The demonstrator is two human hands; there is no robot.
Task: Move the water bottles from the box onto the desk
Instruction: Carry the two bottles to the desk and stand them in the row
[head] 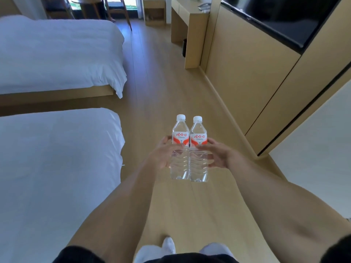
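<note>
Head view looks down a hotel-room aisle, and reading it from the left edge across: two beds (57, 54) with white covers fill the left side, leaving a strip of wood floor (161, 82) as the only walking lane.

Centre frame, the left hand (163, 154) curls around the left bottle (179, 149) at about label height, thumb toward the camera, fingers wrapped behind. Touching it on the right is the right bottle (198, 150), gripped the same way by the right hand (218, 154). Both bottles stand upright, caps on, pressed side by side in mid-air above the floor, with both arms stretched forward. Holding them flank to flank probably lets each steady the other, and keeping them upright and out front suits a carry that ends with setting them straight down on their bases. One bottle per hand also means two go over in a single trip.

Farther right and deeper into the room, the wooden desk (190, 21) stands against the wall past a tall cabinet (247, 63); its tabletop shows only as a thin edge with some small items I cannot identify. A dark screen (275, 19) sits above the cabinet at far right.

No box is in view. My judgement: this is the carry stage, with the walk to the desk and the set-down still to do.
</note>
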